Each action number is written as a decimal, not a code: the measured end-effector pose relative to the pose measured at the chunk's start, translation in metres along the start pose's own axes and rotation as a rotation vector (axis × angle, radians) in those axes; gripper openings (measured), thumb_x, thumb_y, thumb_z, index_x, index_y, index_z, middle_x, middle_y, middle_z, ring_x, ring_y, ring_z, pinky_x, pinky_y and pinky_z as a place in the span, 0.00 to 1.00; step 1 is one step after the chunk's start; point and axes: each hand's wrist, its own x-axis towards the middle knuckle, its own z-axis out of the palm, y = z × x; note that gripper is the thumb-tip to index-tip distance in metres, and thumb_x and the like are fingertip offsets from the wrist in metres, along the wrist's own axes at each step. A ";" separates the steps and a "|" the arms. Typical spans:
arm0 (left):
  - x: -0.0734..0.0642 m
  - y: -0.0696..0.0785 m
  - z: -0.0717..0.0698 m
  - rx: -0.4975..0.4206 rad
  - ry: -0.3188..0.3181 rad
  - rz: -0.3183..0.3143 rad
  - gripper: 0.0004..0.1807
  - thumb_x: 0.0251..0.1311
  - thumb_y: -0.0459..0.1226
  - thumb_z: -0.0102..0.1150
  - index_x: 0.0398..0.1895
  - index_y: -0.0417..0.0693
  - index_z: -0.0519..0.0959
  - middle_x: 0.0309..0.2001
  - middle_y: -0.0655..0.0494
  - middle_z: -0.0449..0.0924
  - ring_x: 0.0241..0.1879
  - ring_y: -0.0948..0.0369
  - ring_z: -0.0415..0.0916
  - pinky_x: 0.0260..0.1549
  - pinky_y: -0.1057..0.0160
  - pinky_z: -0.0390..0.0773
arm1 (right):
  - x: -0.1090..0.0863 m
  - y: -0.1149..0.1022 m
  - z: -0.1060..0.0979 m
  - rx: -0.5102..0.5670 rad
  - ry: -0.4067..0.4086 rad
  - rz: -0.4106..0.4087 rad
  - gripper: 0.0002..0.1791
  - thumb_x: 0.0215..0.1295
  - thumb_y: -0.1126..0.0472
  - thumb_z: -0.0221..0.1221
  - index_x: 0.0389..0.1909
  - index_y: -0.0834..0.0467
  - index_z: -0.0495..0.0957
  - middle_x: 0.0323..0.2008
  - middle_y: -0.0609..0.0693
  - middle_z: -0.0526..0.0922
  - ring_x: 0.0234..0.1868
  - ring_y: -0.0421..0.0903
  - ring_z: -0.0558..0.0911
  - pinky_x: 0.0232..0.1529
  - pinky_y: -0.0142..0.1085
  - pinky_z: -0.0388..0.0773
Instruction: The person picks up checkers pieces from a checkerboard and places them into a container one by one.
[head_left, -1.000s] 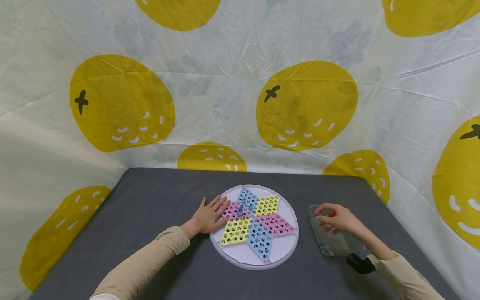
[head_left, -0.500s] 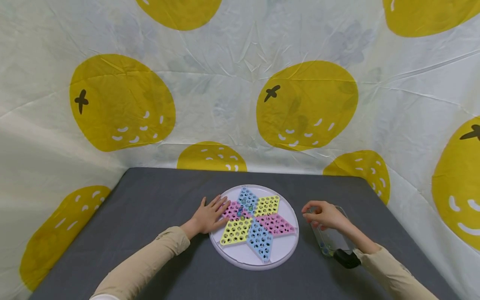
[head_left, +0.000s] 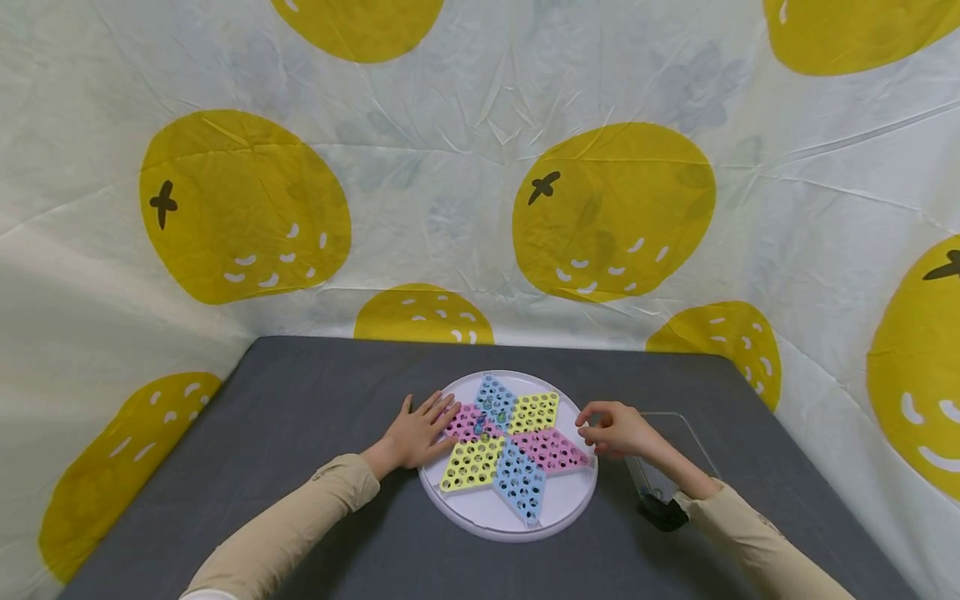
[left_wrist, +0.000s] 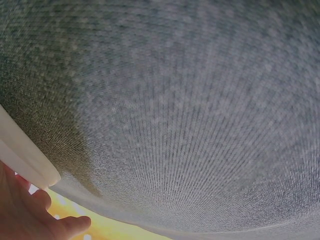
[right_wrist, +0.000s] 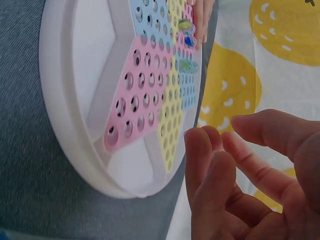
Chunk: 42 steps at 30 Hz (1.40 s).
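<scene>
A round white Chinese checkers board (head_left: 465, 512) lies on the table. Its star points are pink, yellow and blue, full of holes, and a few glass marbles (right_wrist: 189, 40) sit near the middle and the far left. My left hand (head_left: 415, 432) rests with spread fingers on the board's left rim. My right hand (head_left: 618, 429) hovers at the right rim, fingers bent and thumb close to them. In the right wrist view no marble shows between the fingertips; one might be hidden there. Behind the right hand stands a clear plastic box (head_left: 678, 425), partly covered by the wrist.
A dark grey cloth (head_left: 337, 375) covers the table. A white curtain (head_left: 435, 192) printed with yellow fruit hangs round its back and sides. A black wrist camera (head_left: 662, 512) sits on my right wrist, in front of the box.
My right hand has moved left from above the clear box to the board's right rim, thumb and fingers bent. My left hand and the marbles on the board have not moved.
</scene>
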 end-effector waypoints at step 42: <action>-0.001 0.000 -0.003 -0.002 -0.012 0.006 0.35 0.63 0.60 0.31 0.70 0.55 0.49 0.71 0.55 0.48 0.71 0.53 0.43 0.60 0.36 0.50 | 0.060 -0.028 0.062 0.040 -0.042 -0.148 0.11 0.58 0.64 0.57 0.40 0.66 0.76 0.23 0.63 0.81 0.16 0.46 0.75 0.18 0.41 0.74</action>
